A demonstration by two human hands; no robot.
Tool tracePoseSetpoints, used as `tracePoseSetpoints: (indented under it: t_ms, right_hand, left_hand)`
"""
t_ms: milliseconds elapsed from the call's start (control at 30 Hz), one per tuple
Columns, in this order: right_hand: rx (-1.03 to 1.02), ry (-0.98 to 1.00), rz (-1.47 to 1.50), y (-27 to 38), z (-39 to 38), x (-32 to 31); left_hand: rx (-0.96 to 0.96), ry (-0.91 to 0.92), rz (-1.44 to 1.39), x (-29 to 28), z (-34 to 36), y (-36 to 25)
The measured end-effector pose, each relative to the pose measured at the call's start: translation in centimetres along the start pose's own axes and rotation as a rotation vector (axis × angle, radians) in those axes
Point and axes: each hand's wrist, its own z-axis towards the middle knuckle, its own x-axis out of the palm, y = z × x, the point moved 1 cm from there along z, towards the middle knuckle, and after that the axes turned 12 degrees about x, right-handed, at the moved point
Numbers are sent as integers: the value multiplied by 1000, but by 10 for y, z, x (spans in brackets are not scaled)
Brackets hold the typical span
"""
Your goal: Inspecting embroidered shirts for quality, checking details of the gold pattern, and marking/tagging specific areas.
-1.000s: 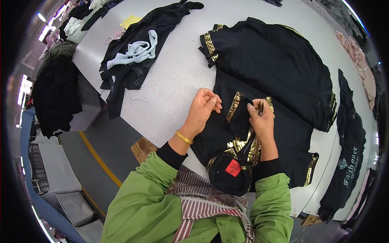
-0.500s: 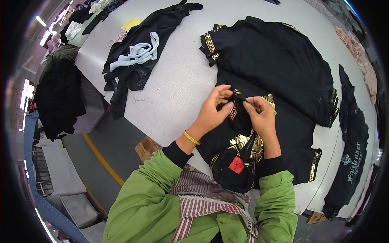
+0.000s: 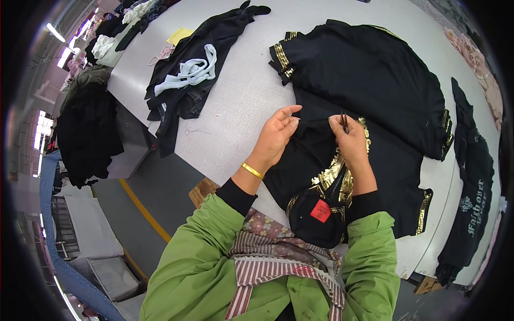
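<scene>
My left hand (image 3: 276, 136) pinches the black fabric of a garment with gold trim (image 3: 393, 176). My right hand (image 3: 348, 139) grips small dark snips (image 3: 344, 122), tips upward, beside the fabric between my hands; whether its thumb also holds cloth I cannot tell. Below them lie the garment's gold ornament (image 3: 327, 176) and neck opening with a red label (image 3: 320, 210). A second black piece with gold-edged sleeves (image 3: 358, 75) is spread just beyond my hands.
The white table (image 3: 243, 69) also bears dark cloth with pale strips (image 3: 193, 72) at left and a printed black garment (image 3: 471, 176) at right. A pile of black clothes (image 3: 85, 134) stands left. Grey floor with a yellow line (image 3: 144, 208) shows below the table's edge.
Both hands have moved upward on the garment. The gold-trimmed band that stood between my fingers has turned out of sight, leaving plain black fabric showing there.
</scene>
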Motion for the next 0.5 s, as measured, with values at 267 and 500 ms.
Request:
tracePoseSetpoints:
  t_ms: [267,500]
  right_hand:
    - [151,143,57,5,5,0]
    - [-66,50,-338,-4,-4,3]
  left_hand:
    - [-58,42,-224,-11,1,1]
    - [-110,13,-150,-9,-4,-10]
